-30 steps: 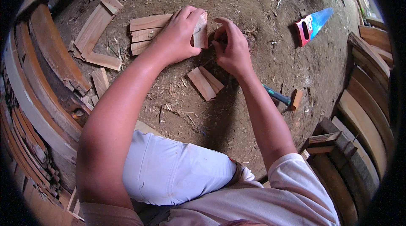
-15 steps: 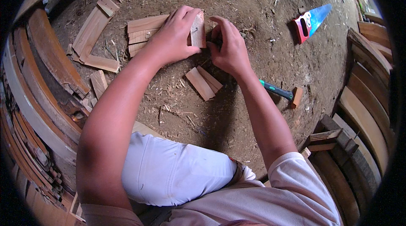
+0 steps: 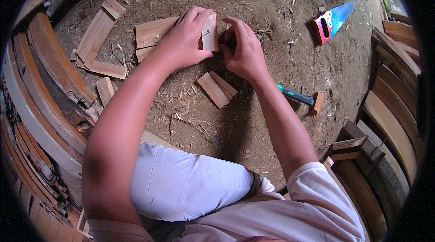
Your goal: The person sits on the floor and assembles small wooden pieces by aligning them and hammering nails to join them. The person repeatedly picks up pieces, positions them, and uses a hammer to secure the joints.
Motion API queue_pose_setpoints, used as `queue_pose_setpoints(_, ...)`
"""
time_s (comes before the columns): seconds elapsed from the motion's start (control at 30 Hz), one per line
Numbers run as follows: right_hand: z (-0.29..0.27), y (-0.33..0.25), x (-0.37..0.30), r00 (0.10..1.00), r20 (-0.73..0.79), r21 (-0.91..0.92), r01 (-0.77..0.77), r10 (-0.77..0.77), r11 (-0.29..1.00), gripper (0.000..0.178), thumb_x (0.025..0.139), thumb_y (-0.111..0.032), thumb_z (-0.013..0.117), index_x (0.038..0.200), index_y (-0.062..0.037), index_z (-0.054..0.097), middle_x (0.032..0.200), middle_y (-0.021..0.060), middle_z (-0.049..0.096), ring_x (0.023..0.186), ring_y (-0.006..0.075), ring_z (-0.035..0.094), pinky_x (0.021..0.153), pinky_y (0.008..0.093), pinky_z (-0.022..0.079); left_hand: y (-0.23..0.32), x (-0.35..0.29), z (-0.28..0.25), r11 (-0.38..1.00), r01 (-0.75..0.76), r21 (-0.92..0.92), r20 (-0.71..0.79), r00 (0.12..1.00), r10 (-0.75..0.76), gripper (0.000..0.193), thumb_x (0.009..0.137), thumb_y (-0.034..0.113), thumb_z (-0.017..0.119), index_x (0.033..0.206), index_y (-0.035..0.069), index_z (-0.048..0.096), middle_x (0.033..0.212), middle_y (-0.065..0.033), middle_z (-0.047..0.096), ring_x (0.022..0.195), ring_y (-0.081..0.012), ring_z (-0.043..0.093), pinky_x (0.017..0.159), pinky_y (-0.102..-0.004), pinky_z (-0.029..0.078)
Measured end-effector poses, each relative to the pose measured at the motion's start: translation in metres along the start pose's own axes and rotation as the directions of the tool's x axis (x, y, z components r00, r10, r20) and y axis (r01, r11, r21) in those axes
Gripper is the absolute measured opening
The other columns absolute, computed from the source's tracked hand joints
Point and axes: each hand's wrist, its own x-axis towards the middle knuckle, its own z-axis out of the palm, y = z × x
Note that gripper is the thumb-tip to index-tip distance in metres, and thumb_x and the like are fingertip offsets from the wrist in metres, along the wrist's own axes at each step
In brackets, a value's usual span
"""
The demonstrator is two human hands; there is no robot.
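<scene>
My left hand (image 3: 186,38) is closed on a short wooden block (image 3: 210,33), its fingers over the far side and its thumb at the near edge. A small dark spot shows on the block's pale face. Under and left of that hand lie several flat wooden boards (image 3: 156,28), side by side. Just right of the block, my right hand (image 3: 244,50) has its fingers curled, with thumb and forefinger toward the block. Something dark shows inside the curl, but I cannot make it out. Two small wood pieces (image 3: 214,89) lie on the ground nearer me.
A handsaw (image 3: 333,22) with a red and white handle lies at the far right. A green and black tool handle (image 3: 297,96) shows beside my right forearm, near a small wood block (image 3: 318,104). Joined wood strips (image 3: 97,33) lie left. Curved timbers (image 3: 56,60) line both sides.
The view has shifted very slightly. Both hands keep nearly the same pose, and the block stays in my left hand.
</scene>
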Motion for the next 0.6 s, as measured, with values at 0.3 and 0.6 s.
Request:
queue_pose_setpoints(0.3, -0.0003, -0.0011, 0.0003, 1.000, 0.012, -0.012, -0.012, 0.012, 1.000, 0.069, 0.073, 0.000, 0.074, 0.139, -0.0063, 0.055, 0.107, 0.0195, 0.067, 0.107, 0.0423, 0.063, 0.096, 0.0510, 0.053, 0.0011, -0.0012, -0.0011, 1.000, -0.015, 0.006, -0.016, 1.000, 0.015, 0.094, 0.071, 0.014, 0.091, 0.152, 0.002, 0.046, 0.147, -0.0203, 0.050, 0.141, -0.0412, 0.051, 0.120, -0.0450, 0.043)
queue_pose_setpoints(0.6, 0.0013, 0.0006, -0.0009, 0.999, 0.005, 0.003, -0.039, 0.039, 0.999, 0.066, 0.076, -0.003, 0.076, 0.139, -0.0052, 0.055, 0.104, 0.0187, 0.066, 0.105, 0.0425, 0.063, 0.095, 0.0510, 0.053, 0.0023, -0.0010, 0.0009, 0.998, -0.021, 0.054, -0.054, 0.998, 0.024, 0.092, 0.069, 0.013, 0.090, 0.150, 0.003, 0.049, 0.146, -0.0188, 0.052, 0.138, -0.0404, 0.053, 0.119, -0.0457, 0.044)
